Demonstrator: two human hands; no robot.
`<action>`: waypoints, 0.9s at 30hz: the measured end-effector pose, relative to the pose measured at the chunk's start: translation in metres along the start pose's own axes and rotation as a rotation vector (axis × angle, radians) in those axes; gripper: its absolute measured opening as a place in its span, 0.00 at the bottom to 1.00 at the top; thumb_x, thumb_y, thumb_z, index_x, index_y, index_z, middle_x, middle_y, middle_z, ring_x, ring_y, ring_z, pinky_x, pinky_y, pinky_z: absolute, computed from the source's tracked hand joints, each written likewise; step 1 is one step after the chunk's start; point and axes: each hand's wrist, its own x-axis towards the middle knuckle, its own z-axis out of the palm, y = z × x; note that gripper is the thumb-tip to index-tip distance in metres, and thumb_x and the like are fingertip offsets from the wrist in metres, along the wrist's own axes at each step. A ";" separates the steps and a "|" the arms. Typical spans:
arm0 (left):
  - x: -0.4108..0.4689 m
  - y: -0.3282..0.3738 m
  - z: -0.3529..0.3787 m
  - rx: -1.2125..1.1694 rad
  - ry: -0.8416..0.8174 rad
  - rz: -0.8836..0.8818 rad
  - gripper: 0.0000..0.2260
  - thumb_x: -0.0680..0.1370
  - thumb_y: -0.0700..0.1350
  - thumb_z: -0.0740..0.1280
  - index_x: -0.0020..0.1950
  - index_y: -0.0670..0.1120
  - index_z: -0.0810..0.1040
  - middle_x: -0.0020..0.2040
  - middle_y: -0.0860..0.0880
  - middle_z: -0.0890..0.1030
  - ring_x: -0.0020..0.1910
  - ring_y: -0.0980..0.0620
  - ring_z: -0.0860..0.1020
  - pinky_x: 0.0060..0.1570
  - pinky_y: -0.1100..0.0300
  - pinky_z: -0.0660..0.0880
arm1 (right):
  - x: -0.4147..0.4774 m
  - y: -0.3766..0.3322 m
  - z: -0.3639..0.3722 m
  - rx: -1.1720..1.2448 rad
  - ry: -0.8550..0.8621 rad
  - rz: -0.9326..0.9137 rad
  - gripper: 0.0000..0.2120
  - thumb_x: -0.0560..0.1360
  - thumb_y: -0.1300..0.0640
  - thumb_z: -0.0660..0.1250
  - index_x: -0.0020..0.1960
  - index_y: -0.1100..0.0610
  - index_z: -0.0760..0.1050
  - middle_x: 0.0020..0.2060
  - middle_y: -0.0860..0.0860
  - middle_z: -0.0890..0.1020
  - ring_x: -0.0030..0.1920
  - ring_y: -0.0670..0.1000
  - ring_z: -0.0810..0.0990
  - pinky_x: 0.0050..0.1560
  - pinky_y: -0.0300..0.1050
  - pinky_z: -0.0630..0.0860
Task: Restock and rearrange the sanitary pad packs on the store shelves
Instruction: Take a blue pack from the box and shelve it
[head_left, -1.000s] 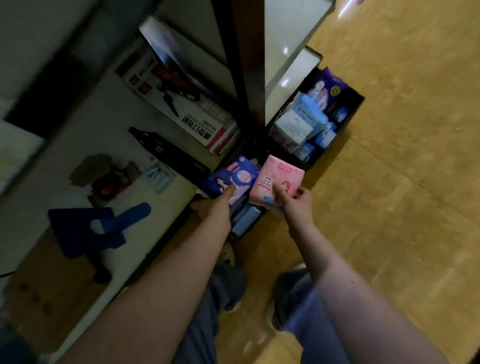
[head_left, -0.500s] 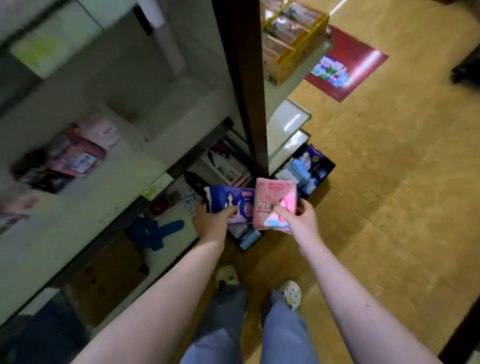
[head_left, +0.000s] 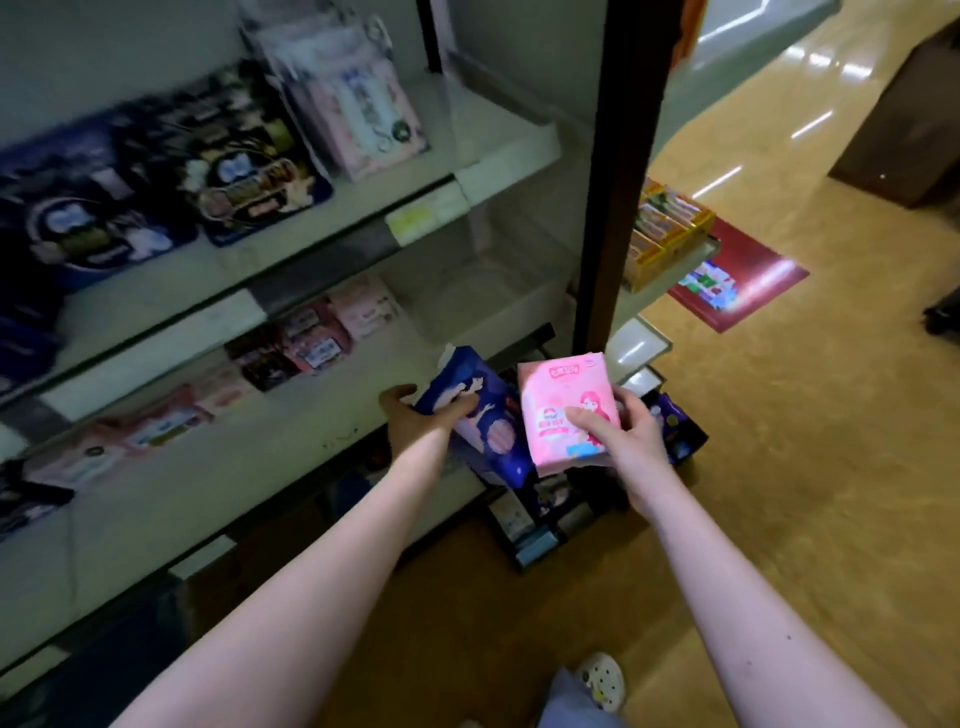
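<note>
Left hand (head_left: 413, 422) is gripping the blue pack (head_left: 491, 415), fingers curled round its upper end, right hand (head_left: 628, 436) is pinching the upright pink pack (head_left: 556, 410), both hovering just off the lower shelf (head_left: 291, 447) front edge, left hand nearer it.
</note>
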 end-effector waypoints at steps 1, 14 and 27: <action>-0.001 0.003 -0.014 -0.056 -0.013 0.002 0.32 0.65 0.43 0.80 0.60 0.49 0.63 0.61 0.43 0.76 0.53 0.45 0.77 0.55 0.50 0.77 | -0.007 -0.004 0.007 -0.001 -0.017 -0.016 0.25 0.72 0.58 0.73 0.65 0.50 0.67 0.53 0.50 0.78 0.50 0.49 0.81 0.41 0.43 0.81; -0.023 0.041 -0.197 -0.501 -0.316 0.006 0.28 0.67 0.52 0.72 0.62 0.39 0.75 0.40 0.42 0.84 0.33 0.48 0.83 0.32 0.57 0.79 | -0.094 -0.042 0.148 -0.099 -0.188 -0.298 0.20 0.71 0.66 0.72 0.59 0.55 0.71 0.47 0.52 0.81 0.44 0.50 0.81 0.38 0.35 0.80; -0.043 0.086 -0.288 -0.434 -0.019 0.244 0.28 0.76 0.56 0.67 0.66 0.35 0.70 0.52 0.38 0.82 0.35 0.49 0.83 0.32 0.58 0.78 | -0.117 -0.095 0.240 -0.124 -0.561 -0.445 0.32 0.59 0.53 0.73 0.60 0.55 0.66 0.49 0.51 0.80 0.39 0.43 0.83 0.29 0.36 0.76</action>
